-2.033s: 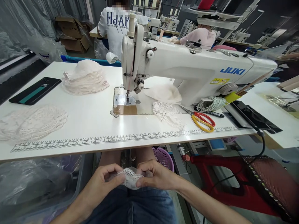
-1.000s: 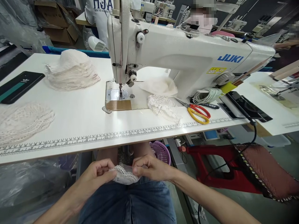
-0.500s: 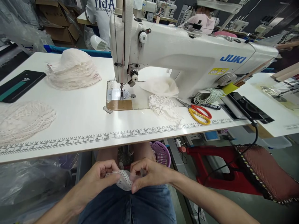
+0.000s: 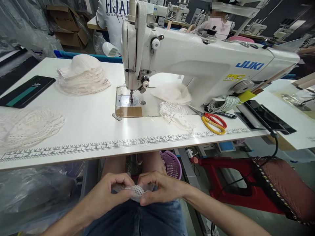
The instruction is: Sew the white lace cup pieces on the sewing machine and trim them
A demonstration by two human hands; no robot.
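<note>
Both hands pinch one small lace piece (image 4: 136, 191) between them: left hand (image 4: 108, 193) and right hand (image 4: 159, 190) fingertips closed on its edges. It looks light, limp, snag-prone; best gripped at the hems.

White JUKI sewing machine (image 4: 197, 62) at upper centre on a white table (image 4: 93, 124); stacked fabric cups (image 4: 82, 77) upper left; lace pile (image 4: 29, 126) at left edge; red-and-yellow scissors (image 4: 213, 123) right of centre; purple basket (image 4: 171, 164) beneath.

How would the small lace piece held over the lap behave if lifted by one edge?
Probably floppy: the lace piece already bunches between the left hand and right hand. Likely very light, given its openwork. Its holes might snag on fingertips.
</note>
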